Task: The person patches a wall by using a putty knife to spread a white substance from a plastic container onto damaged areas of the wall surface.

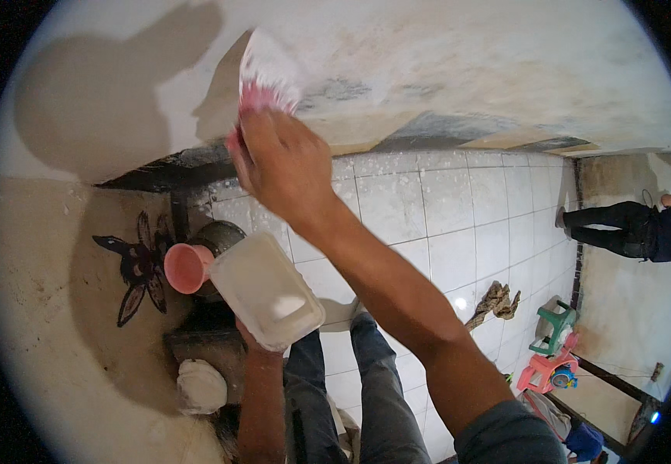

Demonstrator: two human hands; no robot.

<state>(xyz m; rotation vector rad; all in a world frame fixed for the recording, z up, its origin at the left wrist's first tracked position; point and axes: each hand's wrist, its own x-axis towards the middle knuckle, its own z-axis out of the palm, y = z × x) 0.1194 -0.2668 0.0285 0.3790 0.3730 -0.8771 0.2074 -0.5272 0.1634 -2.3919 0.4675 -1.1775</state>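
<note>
My right hand (285,162) is closed around a putty knife (267,69) and holds it up against the pale wall (397,46). White paste covers its broad blade, and its pinkish-red handle shows at my fingers; motion blurs it a little. Lower down, my left hand (252,337) grips a white rectangular plastic tub (258,282) from beneath, most of the fingers hidden by it. The tub is tilted, with a lump of white paste (285,307) near one end. Just left of the tub is a pink dipper (185,268).
White floor tiles (451,201) spattered with paste run along the wall. A dark bucket (219,236) stands by the corner, with a white bundle (201,387) nearer me. Rightward lie a brown rag (494,303), a green stool (553,325) and a pink stool (544,371). Another person (621,228) stands far right.
</note>
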